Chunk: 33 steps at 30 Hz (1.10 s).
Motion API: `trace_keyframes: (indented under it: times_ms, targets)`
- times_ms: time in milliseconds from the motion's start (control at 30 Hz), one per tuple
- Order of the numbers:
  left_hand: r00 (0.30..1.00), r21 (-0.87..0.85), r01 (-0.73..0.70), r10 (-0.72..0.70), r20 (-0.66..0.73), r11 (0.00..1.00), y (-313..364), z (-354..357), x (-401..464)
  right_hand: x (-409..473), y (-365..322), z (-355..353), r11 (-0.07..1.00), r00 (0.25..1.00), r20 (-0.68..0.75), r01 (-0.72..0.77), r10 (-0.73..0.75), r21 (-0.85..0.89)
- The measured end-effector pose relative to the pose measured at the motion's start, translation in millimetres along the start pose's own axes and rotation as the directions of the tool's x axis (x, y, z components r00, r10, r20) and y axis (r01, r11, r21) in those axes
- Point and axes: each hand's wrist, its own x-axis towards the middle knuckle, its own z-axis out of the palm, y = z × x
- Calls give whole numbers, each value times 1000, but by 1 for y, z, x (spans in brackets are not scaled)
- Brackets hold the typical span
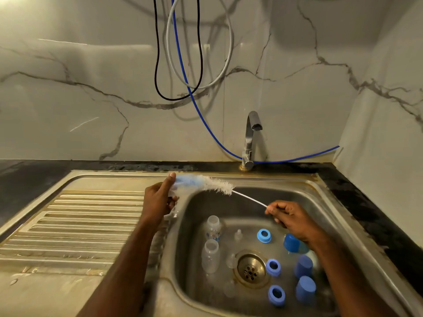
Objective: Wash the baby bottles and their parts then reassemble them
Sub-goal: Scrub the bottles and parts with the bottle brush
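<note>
one steel sink [229, 179] w/ drainboard [80, 216], marble-look wall [91, 88].

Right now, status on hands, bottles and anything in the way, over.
Left hand grips a clear bottle; right hand pinches the brush handle. Two bottles, rings and caps lie in the sink. Tap dry, nothing blocking.

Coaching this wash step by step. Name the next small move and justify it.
Probably push the brush back into the clear bottle that the left hand grips: the right hand pinches the wire handle, and the bristle head sits mostly outside the bottle over the sink.
</note>
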Motion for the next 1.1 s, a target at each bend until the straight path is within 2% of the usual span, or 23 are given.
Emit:
trace_keyframes:
  times_ms: [100,200,300,433,533,633,700,800,900,1000,1100]
  targets:
    - [992,-48,76,-81,-100,996,5,-7,4,0,3,-14,999,999,-43,-19,20,34]
    - [978,-57,145,-152,-144,988,6,-8,7,-2,4,-9,1000,1000,14,-17,16,19]
    - [983,9,129,-127,-133,992,4,-1,4,-2,-1,0,1000,999,49,22,-22,-3]
    - [974,35,155,-147,-173,987,8,-14,9,-5,1,-16,1000,1000,11,-22,22,1]
    - [978,75,154,-142,-154,985,3,-5,6,-5,-3,-4,1000,996,85,-1,3,-27]
    - [988,148,37,-14,-155,988,1,0,6,-5,-8,6,999,992,126,13,-8,-43]
    - [995,80,-52,59,-82,995,4,-7,7,-5,-8,5,999,990,140,20,-15,-38]
    - [989,-150,-115,127,73,982,6,-17,7,-4,-4,4,999,993,118,17,-13,-31]
    - [972,-162,-133,160,172,978,6,-12,1,-1,1,2,999,996,87,-3,7,-36]
    - [978,-63,-150,158,139,987,9,-10,-3,-1,4,-7,1000,999,52,2,-1,-29]
    - [998,-61,-31,34,50,998,12,-22,1,-4,4,-24,999,999,24,29,-30,14]
